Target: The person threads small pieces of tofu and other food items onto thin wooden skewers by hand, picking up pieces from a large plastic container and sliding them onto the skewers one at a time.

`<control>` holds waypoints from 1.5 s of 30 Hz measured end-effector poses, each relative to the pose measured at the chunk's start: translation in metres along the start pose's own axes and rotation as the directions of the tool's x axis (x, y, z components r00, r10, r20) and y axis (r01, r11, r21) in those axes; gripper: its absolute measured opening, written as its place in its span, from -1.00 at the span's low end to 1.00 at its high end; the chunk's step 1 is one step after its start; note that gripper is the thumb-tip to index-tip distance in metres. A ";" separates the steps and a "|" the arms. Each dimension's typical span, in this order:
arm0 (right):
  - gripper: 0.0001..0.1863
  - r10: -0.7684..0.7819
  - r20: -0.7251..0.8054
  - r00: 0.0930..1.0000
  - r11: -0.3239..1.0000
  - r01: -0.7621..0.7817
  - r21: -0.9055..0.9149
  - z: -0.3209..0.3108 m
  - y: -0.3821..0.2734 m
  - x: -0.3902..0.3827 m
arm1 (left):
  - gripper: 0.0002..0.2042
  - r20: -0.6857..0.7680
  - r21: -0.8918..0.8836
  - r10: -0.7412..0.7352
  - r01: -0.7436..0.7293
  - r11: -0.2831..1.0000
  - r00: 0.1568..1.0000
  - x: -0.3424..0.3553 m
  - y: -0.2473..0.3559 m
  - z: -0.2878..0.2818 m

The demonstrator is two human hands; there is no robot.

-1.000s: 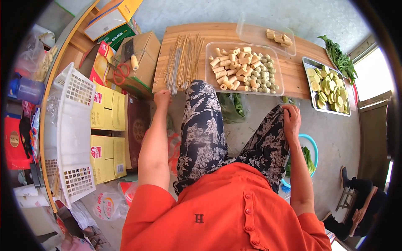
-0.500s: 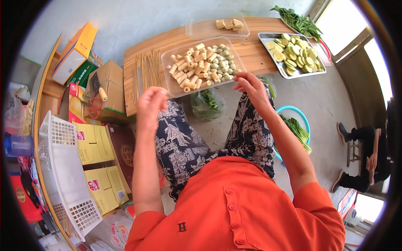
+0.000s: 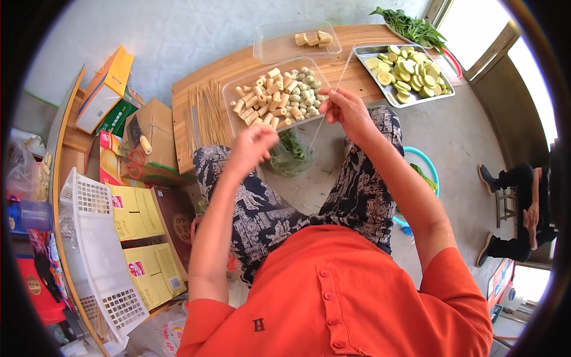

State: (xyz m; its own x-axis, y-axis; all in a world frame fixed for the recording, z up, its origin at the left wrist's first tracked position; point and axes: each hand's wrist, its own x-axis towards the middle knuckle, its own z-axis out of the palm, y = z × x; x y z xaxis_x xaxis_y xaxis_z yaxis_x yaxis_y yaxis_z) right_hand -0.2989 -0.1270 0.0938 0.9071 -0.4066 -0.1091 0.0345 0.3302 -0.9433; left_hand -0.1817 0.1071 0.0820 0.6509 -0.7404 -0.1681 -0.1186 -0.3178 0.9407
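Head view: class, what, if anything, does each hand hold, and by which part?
Right hand: a thin stick, gripped near its middle. Left hand: nothing visibly held.

The left hand (image 3: 254,147) partly hides the nearer tub (image 3: 245,79), and the rim cuts off a seated person (image 3: 516,245).

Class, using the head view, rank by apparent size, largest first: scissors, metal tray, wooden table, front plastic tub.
1. Wooden table
2. Front plastic tub and metal tray: too alike to rank
3. Scissors
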 end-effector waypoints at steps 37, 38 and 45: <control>-0.78 0.056 0.229 0.972 0.950 0.018 -0.311 0.025 0.024 0.076 | -0.78 -0.163 -0.807 -0.137 -0.052 0.588 0.977 0.174 -0.032 -0.083; -0.77 0.060 0.245 0.968 0.952 0.018 -0.305 0.028 0.025 0.075 | -0.78 -0.165 -0.807 -0.136 -0.055 0.588 0.977 0.174 -0.035 -0.082; -0.77 0.165 0.322 0.932 0.893 -0.002 -0.449 0.030 0.050 0.046 | -0.72 -0.143 -0.916 -0.263 -0.027 0.399 0.954 0.174 -0.061 -0.070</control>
State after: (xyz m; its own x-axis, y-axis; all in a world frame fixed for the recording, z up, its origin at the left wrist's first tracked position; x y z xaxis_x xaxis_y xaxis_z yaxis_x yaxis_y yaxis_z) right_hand -0.2424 -0.1034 0.0510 0.9865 -0.0502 -0.1559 -0.1598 -0.0870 -0.9833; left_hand -0.0087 0.0386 0.0155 0.7597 -0.5376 -0.3659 0.6219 0.4361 0.6504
